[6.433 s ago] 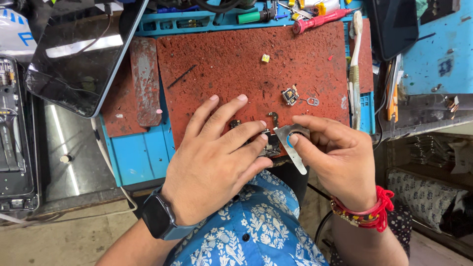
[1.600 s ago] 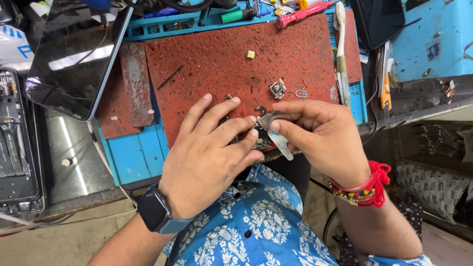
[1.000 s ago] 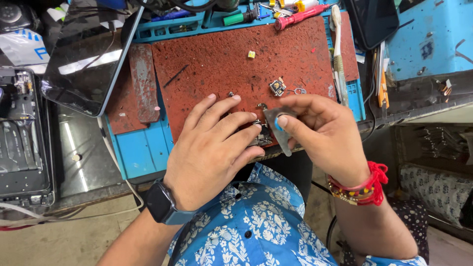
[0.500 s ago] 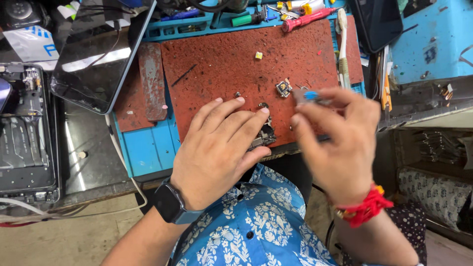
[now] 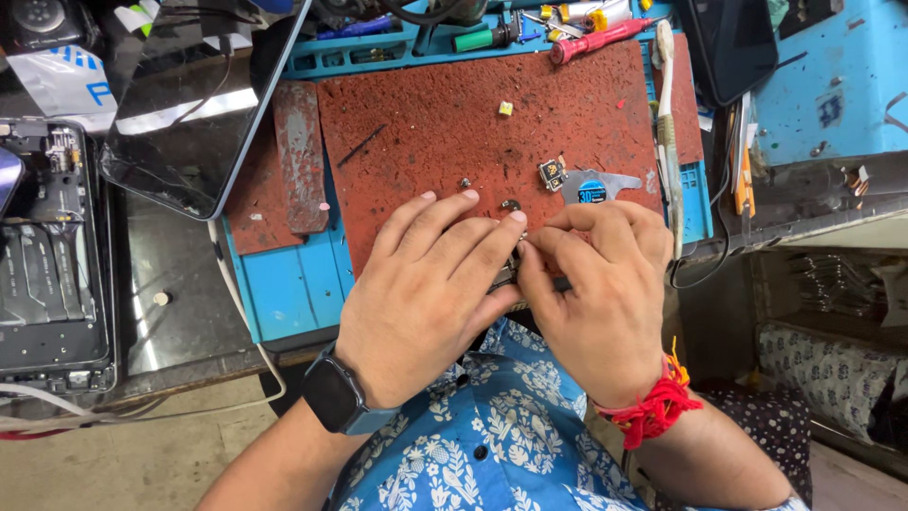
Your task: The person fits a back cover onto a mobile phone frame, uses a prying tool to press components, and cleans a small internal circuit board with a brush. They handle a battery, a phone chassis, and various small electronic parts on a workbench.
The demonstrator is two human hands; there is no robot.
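Small dark component [image 5: 508,274], mostly hidden, sits at the near edge of the red work mat [image 5: 426,123], pinned between both hands. Can't tell exactly what it is; only a dark sliver with a bit of metal shows between the fingers.

Left hand [image 5: 430,293] lies flat over it, fingers spread and pressing down, nothing gripped. Right hand [image 5: 601,284] is curled, thumb and fingertips pinching at the part's right end; whether it holds a tool too, can't tell.

Handling, my read: light, rigid, small, probably fragile with fine contacts. Hold by the edges, press flat rather than squeeze, avoid bending. Small enough to slip and skate off the mat edge.

Loose bits on the mat: tiny square chip-like piece [image 5: 552,174], thin metal pry tool with a blue round label [image 5: 598,186], small yellowish cube [image 5: 505,109], two little round parts [image 5: 464,183] near the fingertips.

Containers: blue tray section [image 5: 378,52] at the back of the mat holds a green-handled tool [image 5: 482,38] and a red-handled screwdriver [image 5: 596,40], plus cables. Blue mat border pockets [image 5: 284,284] at left look unfilled. Tablet with dark screen [image 5: 199,104] leans at left; opened device with exposed internals [image 5: 52,255] at far left.
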